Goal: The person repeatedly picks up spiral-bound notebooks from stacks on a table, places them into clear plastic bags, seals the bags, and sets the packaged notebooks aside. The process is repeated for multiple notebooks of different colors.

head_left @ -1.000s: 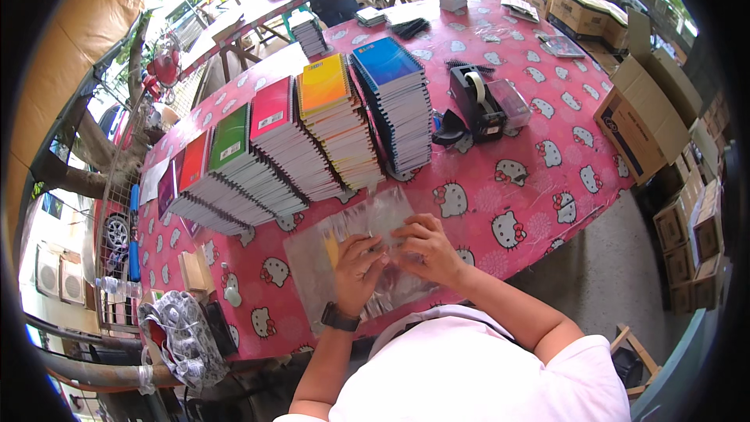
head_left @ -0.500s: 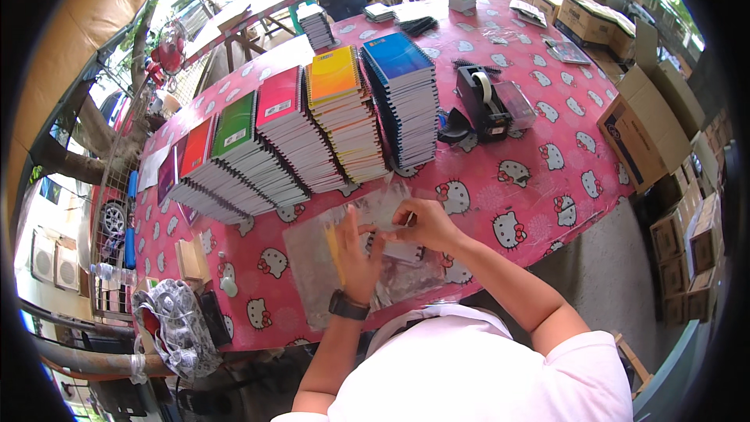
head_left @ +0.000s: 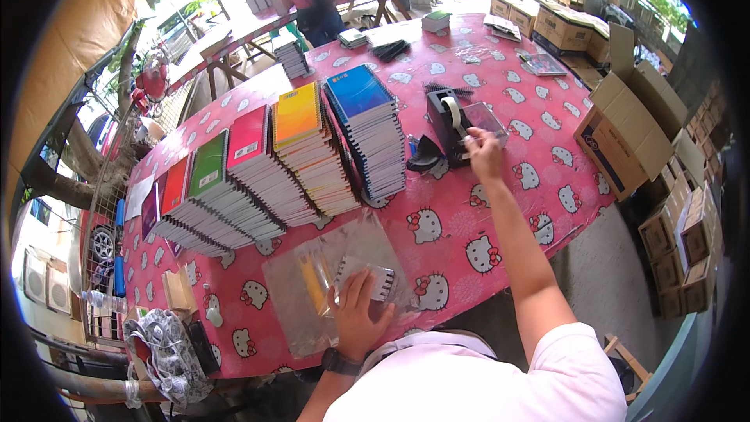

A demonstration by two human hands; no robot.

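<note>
My left hand (head_left: pixel 361 314) lies with fingers spread over a small spiral-bound notebook (head_left: pixel 381 280), pressing on its near part. Beneath is a clear plastic sheet (head_left: pixel 289 309), with a yellow strip (head_left: pixel 314 285) beside the notebook. My right hand (head_left: pixel 486 155) is stretched out to the black tape dispenser (head_left: pixel 441 121), which carries a pale roll of tape (head_left: pixel 452 112). Its fingers are bent together at the dispenser's near right side; anything between them is too small to make out.
Tall stacks of spiral notebooks (head_left: pixel 363 121) with coloured covers stand left of the dispenser. A black scoop-like piece (head_left: pixel 425 155) and a clear box (head_left: pixel 486 119) flank it. An open carton (head_left: pixel 625 137) stands right, a patterned bag (head_left: pixel 168 359) near left. Another person (head_left: pixel 312 4) is at a far table.
My right hand has left the notebook and reached forward to the tape dispenser. My left hand has flattened onto the notebook. The whole view has shifted a little.
</note>
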